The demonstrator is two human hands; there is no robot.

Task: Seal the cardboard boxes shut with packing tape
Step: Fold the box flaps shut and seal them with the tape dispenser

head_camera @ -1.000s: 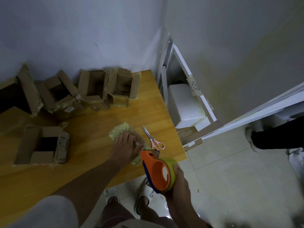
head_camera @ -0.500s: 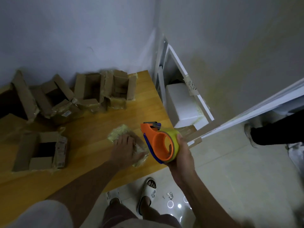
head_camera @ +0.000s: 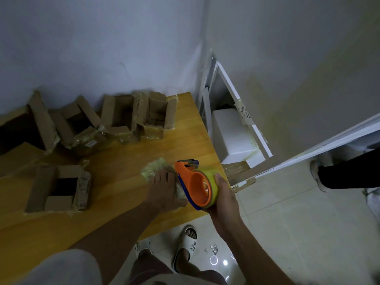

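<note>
Here the small box (head_camera: 162, 173) near the table (head_camera: 115, 182) edge is mostly hidden under the left hand (head_camera: 164, 192) and glossy yellowish tape wrap. The left fingers lie flat, pressing it down. The right hand (head_camera: 224, 200) grips the orange dispenser (head_camera: 195, 186) just beside it, fingers curled around the roll.

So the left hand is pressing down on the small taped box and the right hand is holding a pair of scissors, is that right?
Not quite. In the head view the right hand grips the orange tape dispenser, not scissors. The left hand does press on the small taped box.
</note>
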